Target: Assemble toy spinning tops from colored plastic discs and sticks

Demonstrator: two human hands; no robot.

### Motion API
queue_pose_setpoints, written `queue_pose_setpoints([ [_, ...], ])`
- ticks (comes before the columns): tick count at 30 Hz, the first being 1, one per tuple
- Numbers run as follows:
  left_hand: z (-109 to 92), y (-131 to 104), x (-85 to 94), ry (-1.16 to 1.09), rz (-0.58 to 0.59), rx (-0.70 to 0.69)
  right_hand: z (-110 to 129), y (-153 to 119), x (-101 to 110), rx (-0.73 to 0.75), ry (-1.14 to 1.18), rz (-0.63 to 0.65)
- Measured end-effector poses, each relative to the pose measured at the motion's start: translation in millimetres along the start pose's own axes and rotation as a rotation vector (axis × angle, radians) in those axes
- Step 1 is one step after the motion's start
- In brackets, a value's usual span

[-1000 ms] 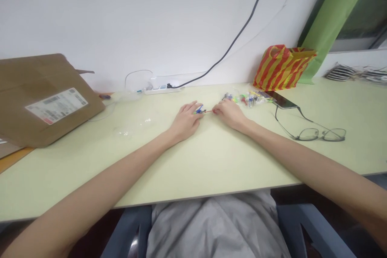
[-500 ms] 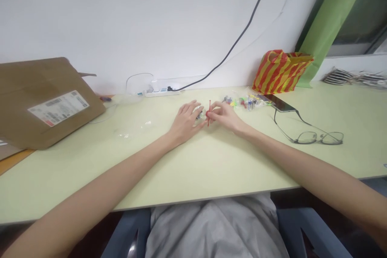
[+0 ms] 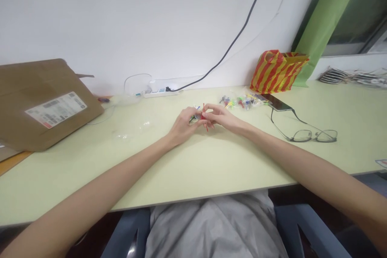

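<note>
Near the middle of the table my right hand [image 3: 224, 119] pinches a thin red plastic piece [image 3: 203, 116], which stands nearly upright with its ends sticking out above and below the fingers. From the other side my left hand [image 3: 184, 124] meets it, fingers bent and thumb stretched towards the red piece. Small dark, green and blue bits [image 3: 193, 118] show between the left fingers; their kind is too small to make out. Both hands' fingertips come together and hide part of what they hold.
Behind my right hand lie clear bags of small coloured plastic pieces [image 3: 241, 102]. A phone [image 3: 276, 102] and eyeglasses [image 3: 313, 136] are to the right, with a striped bag [image 3: 276, 73] behind. A cardboard parcel [image 3: 45, 100] is at left; a power strip [image 3: 160, 93] sits by the wall.
My left hand has gone from spread over the table to bent fingers meeting the red piece. The red piece has shifted slightly left and tilted, and the small bits show more between the hands.
</note>
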State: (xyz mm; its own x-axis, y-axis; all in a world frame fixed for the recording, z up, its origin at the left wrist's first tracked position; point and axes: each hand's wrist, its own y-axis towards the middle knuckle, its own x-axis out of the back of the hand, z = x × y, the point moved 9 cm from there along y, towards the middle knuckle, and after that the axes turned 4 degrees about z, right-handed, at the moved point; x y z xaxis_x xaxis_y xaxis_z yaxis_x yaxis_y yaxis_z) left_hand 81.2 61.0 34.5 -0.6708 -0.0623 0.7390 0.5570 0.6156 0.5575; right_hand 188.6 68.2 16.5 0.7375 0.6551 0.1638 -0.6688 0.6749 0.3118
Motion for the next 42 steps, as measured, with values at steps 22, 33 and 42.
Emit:
queue_pose_setpoints([
  [22,-33,-5,-28.9,0.077,0.234,-0.152,-18,-7,-4,-0.227,0.105,0.335],
  [33,-38,-12,-38.8,0.406,0.310,-0.348,-31,2,45,-0.114,-0.265,-0.168],
  [42,-22,-8,-30.2,0.106,0.261,-0.090,-30,2,62,-0.025,-0.944,-0.239],
])
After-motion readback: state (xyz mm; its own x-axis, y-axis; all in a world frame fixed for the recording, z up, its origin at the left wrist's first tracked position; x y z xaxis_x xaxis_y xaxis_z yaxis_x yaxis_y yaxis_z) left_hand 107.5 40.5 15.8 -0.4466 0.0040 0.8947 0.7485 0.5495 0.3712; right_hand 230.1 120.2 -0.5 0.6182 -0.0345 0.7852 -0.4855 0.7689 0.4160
